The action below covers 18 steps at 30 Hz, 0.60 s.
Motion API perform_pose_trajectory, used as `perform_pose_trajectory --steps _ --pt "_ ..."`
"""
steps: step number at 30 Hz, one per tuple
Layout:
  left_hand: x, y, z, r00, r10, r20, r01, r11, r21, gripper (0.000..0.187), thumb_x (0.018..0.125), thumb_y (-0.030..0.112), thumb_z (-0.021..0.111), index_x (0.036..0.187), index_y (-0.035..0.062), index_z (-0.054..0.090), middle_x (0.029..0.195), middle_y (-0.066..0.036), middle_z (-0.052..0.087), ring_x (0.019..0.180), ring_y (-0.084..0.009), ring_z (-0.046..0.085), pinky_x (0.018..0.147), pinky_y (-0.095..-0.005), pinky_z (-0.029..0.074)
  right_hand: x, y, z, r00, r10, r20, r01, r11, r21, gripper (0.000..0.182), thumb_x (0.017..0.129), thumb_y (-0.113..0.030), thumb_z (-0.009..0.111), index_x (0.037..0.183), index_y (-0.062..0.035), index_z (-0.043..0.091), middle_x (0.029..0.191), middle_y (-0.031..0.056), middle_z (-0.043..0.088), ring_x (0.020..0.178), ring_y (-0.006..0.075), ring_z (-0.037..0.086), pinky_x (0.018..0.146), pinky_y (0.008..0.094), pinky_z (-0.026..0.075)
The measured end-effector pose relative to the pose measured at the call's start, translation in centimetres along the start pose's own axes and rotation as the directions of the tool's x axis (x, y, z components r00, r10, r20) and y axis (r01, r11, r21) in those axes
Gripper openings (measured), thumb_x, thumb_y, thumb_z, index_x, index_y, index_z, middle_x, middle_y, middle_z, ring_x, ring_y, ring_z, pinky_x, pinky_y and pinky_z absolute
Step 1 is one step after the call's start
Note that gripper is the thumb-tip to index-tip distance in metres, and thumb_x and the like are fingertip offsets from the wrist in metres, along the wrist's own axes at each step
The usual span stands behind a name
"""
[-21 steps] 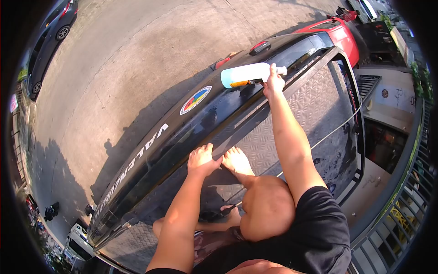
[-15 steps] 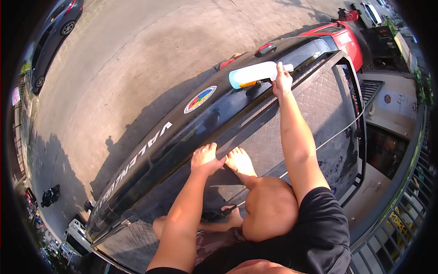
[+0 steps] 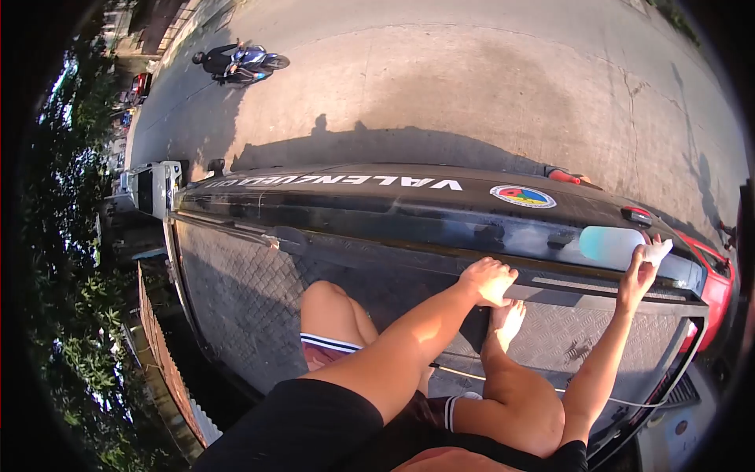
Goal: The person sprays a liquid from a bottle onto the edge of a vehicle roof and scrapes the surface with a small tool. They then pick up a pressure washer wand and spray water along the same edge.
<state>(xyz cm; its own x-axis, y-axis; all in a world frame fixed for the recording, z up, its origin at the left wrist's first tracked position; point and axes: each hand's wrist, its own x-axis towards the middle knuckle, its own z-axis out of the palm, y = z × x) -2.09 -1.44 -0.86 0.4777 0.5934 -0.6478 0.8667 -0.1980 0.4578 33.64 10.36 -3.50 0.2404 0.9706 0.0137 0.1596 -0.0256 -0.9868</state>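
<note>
A grey diamond-plate metal truck bed floor carries everything here. A bare foot stands flat on it towards three o'clock, beside the dark glossy side rail that runs along the bed's twelve o'clock edge. A thin pale cord lies across the plate near five o'clock. The left hand rests on the rail's inner lip.

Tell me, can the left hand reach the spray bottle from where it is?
Probably not without moving. The left hand is pressed on the truck's side rail, well apart from the spray bottle, which the right hand already holds. Nothing blocks the rail between.
</note>
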Motion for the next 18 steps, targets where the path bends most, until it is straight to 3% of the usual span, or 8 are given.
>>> perform_pose_trajectory --steps 2,4,9,12,13,14,16,18 --pt "-0.2 0.0 -0.5 1.0 0.009 -0.008 -0.009 1.0 -0.008 0.066 0.086 0.05 0.078 0.128 0.0018 0.063 0.121 -0.019 0.073 0.121 -0.0348 0.069 0.106 -0.047 0.052 -1.4 -4.8 2.7 0.978 -0.153 0.142 0.176 0.971 -0.162 0.064 0.112 -0.028 0.06 0.163 0.0019 0.036 0.148 0.0153 0.061 0.137 0.025 0.055 0.123 0.0399 0.033" --pt "0.0 -0.1 -0.2 0.998 0.011 -0.06 -0.013 1.0 -0.02 0.064 0.086 0.05 0.078 0.125 0.0019 0.065 0.118 -0.018 0.073 0.118 -0.0347 0.071 0.104 -0.047 0.053 -1.9 -6.4 3.2 0.933 -0.258 0.25 0.318 0.917 -0.241 0.064 0.109 -0.043 0.062 0.152 0.0031 0.052 0.147 0.0163 0.061 0.136 0.0306 0.056 0.121 0.0472 0.037" --pt "-0.2 -0.9 0.5 0.987 0.065 -0.144 -0.068 0.998 -0.015 0.067 0.086 0.06 0.077 0.12 0.0035 0.067 0.112 -0.016 0.073 0.114 -0.0339 0.071 0.103 -0.0468 0.052 -2.4 -9.7 6.7 0.907 -0.233 0.351 0.225 0.972 0.065 0.079 0.1 -0.064 0.067 0.141 0.0041 0.063 0.127 0.0182 0.07 0.112 0.0286 0.07 0.104 0.0469 0.051" --pt "-1.4 -2.7 3.1 0.885 0.116 -0.452 -0.153 0.987 -0.047 0.072 0.088 0.072 0.07 0.115 0.0054 0.068 0.104 -0.013 0.072 0.111 -0.0312 0.069 0.104 -0.0454 0.049 -1.3 -14.0 9.9 0.706 -0.166 0.688 0.194 0.98 0.038 0.088 0.091 -0.075 0.072 0.138 0.0005 0.066 0.105 0.0131 0.075 0.097 0.0227 0.07 0.089 0.0402 0.055" --pt "-4.1 -3.2 0.0 0.919 0.046 -0.391 -0.113 0.982 -0.152 0.064 0.087 0.066 0.075 0.111 0.0067 0.071 0.102 -0.01 0.072 0.109 -0.0312 0.068 0.105 -0.0453 0.048 -1.1 -15.8 11.5 0.639 -0.111 0.761 0.161 0.987 0.009 0.089 0.089 -0.076 0.073 0.136 0.0 0.067 0.103 0.012 0.075 0.094 0.0215 0.07 0.086 0.0388 0.055" --pt "-5.6 -6.0 2.0 0.634 0.041 -0.772 -0.204 0.972 -0.116 0.053 0.085 0.055 0.082 0.108 0.0084 0.073 0.105 -0.008 0.072 0.112 -0.0305 0.068 0.107 -0.048 0.046 -1.1 -16.8 13.1 0.555 -0.048 0.831 0.126 0.992 -0.026 0.09 0.087 -0.077 0.074 0.134 -0.0004 0.068 0.102 0.0109 0.075 0.091 0.0203 0.07 0.082 0.0373 0.055" --pt "-11.0 -11.3 0.8 0.391 -0.129 -0.911 0.144 0.987 -0.077 0.037 0.086 0.038 0.085 0.111 0.0123 0.073 0.122 -0.007 0.071 0.126 -0.0324 0.063 0.112 -0.0555 0.04 -0.5 -16.9 15.7 0.391 0.042 0.919 0.134 0.986 -0.102 0.075 0.083 -0.066 0.085 0.118 -0.0007 0.073 0.095 0.01 0.074 0.087 0.0202 0.07 0.078 0.0373 0.055" --pt "-17.3 -18.5 1.0 0.08 -0.367 -0.927 0.445 0.845 -0.296 0.035 0.088 0.03 0.082 0.116 0.0135 0.071 0.142 -0.012 0.059 0.139 -0.0389 0.05 0.115 -0.0565 0.037 0.1 -16.6 18.7 0.201 0.122 0.972 0.249 0.953 -0.172 0.062 0.08 -0.051 0.091 0.11 0.0002 0.074 0.089 0.0121 0.073 0.084 0.0233 0.071 0.078 0.0385 0.055"
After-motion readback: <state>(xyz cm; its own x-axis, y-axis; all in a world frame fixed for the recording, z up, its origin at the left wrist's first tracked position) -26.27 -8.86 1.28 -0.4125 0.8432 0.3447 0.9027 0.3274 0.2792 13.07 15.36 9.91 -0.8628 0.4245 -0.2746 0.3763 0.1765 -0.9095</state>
